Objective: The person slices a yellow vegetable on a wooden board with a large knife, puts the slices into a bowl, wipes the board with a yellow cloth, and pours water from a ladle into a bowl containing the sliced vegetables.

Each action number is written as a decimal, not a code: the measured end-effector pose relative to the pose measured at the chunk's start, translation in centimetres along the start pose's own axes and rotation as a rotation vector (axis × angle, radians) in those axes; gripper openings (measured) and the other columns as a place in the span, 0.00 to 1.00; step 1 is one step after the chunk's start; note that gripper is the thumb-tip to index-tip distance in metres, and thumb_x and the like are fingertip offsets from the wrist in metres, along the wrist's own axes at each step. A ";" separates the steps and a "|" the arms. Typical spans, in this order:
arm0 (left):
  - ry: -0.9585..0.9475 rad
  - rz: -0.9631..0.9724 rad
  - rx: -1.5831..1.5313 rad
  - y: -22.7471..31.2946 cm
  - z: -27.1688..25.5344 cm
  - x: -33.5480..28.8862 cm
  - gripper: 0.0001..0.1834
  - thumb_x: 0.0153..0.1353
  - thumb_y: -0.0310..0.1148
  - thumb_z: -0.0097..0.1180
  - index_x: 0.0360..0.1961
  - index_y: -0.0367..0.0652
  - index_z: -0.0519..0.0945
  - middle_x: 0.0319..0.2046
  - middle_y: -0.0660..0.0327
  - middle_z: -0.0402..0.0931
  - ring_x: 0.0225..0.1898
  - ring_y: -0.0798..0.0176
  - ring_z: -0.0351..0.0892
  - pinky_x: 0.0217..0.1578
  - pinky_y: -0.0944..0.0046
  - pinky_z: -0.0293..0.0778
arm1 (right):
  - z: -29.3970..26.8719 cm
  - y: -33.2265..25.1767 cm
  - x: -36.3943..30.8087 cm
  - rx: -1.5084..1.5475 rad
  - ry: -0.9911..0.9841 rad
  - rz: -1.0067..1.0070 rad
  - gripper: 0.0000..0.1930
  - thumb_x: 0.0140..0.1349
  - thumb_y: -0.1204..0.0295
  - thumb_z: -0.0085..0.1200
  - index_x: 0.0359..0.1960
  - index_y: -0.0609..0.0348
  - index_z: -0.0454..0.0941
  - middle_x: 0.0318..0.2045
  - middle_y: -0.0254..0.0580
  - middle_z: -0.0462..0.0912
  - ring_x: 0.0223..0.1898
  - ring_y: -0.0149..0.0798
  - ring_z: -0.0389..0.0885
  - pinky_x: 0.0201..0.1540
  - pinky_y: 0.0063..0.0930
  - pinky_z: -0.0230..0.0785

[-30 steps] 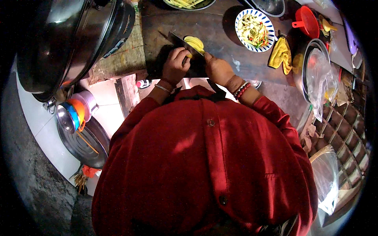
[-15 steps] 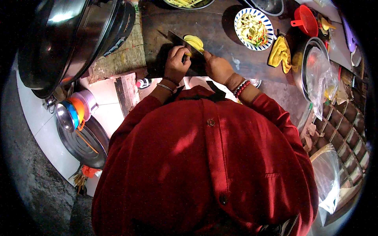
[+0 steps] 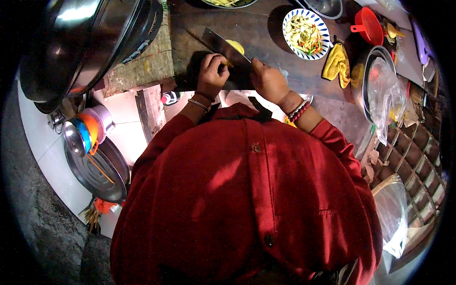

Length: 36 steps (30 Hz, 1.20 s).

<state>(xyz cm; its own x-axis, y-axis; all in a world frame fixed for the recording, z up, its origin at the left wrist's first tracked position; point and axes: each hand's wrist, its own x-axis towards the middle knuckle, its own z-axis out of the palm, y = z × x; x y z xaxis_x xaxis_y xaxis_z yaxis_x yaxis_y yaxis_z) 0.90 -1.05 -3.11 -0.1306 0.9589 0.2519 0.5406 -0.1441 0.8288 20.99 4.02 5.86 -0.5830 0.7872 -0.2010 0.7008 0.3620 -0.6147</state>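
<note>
My right hand (image 3: 271, 84) is closed round the handle end of a broad-bladed kitchen cleaver (image 3: 222, 45). Its blade slants up and left across the dark wooden worktop (image 3: 256, 28). Beyond the blade, pale yellow slices (image 3: 236, 46) of what looks like potato lie partly hidden by it. On the near side, my left hand (image 3: 212, 75) is curled with bent fingertips close to the blade. A small yellow bit shows at those fingertips, mostly covered, so its size cannot be made out.
A blue-rimmed plate (image 3: 286, 28) of sliced vegetables stands right of the cleaver, near a yellow cloth (image 3: 337, 65) and a red strainer-like scoop (image 3: 368, 26). A metal basin (image 3: 368, 90) with a plastic bag is at right. A large dark pan (image 3: 76, 52) looms left.
My right hand has shifted slightly right with the cleaver, whose blade now covers more of the yellow slices. My left hand stays nearly in place, still curled.
</note>
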 end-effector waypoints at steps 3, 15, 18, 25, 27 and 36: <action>-0.011 0.006 0.039 0.0 0.0 -0.1 0.13 0.49 0.22 0.59 0.38 0.40 0.76 0.42 0.52 0.74 0.47 0.46 0.74 0.51 0.53 0.72 | -0.5 -0.5 -0.3 -0.009 0.012 -0.047 0.09 0.62 0.74 0.52 0.41 0.59 0.67 0.31 0.61 0.79 0.33 0.66 0.78 0.33 0.54 0.71; 0.001 0.070 0.089 -0.4 0.0 -0.1 0.14 0.50 0.22 0.60 0.40 0.39 0.77 0.43 0.52 0.74 0.48 0.45 0.74 0.51 0.53 0.73 | -1.1 -1.0 -0.7 0.021 -0.028 -0.031 0.07 0.63 0.74 0.50 0.40 0.60 0.66 0.32 0.62 0.79 0.34 0.67 0.78 0.33 0.55 0.71; -0.007 0.002 0.028 -0.1 0.1 -0.1 0.14 0.49 0.22 0.60 0.40 0.39 0.77 0.43 0.52 0.74 0.48 0.46 0.75 0.51 0.53 0.73 | -0.6 -0.5 -0.5 -0.003 -0.052 -0.015 0.07 0.63 0.74 0.49 0.39 0.60 0.66 0.33 0.63 0.80 0.35 0.67 0.78 0.34 0.54 0.71; -0.003 0.002 0.041 -0.3 0.2 -0.2 0.14 0.49 0.22 0.60 0.39 0.40 0.77 0.42 0.52 0.74 0.47 0.46 0.75 0.51 0.53 0.73 | 1.0 0.0 0.4 0.002 -0.077 -0.005 0.10 0.62 0.75 0.50 0.44 0.60 0.68 0.35 0.64 0.80 0.37 0.66 0.79 0.37 0.55 0.72; 0.002 0.006 0.038 -0.1 0.2 -0.1 0.14 0.49 0.22 0.60 0.39 0.40 0.77 0.42 0.52 0.75 0.47 0.46 0.75 0.51 0.53 0.73 | 1.7 0.2 1.0 0.012 -0.082 -0.006 0.11 0.61 0.74 0.50 0.44 0.60 0.68 0.35 0.64 0.80 0.37 0.66 0.79 0.38 0.55 0.72; -0.010 0.072 0.088 -0.3 0.1 0.0 0.13 0.50 0.22 0.60 0.39 0.41 0.77 0.41 0.53 0.75 0.47 0.46 0.75 0.50 0.53 0.73 | 2.3 1.1 0.7 0.046 -0.037 0.051 0.11 0.60 0.74 0.53 0.43 0.61 0.67 0.35 0.64 0.80 0.37 0.67 0.79 0.38 0.55 0.72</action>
<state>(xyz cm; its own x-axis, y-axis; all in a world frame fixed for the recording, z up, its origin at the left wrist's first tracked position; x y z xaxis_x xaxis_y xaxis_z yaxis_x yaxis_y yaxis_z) 0.81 -0.99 -3.38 -0.0812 0.9493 0.3037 0.6195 -0.1907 0.7615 20.37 3.81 3.31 -0.5623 0.7849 -0.2602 0.7109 0.2980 -0.6371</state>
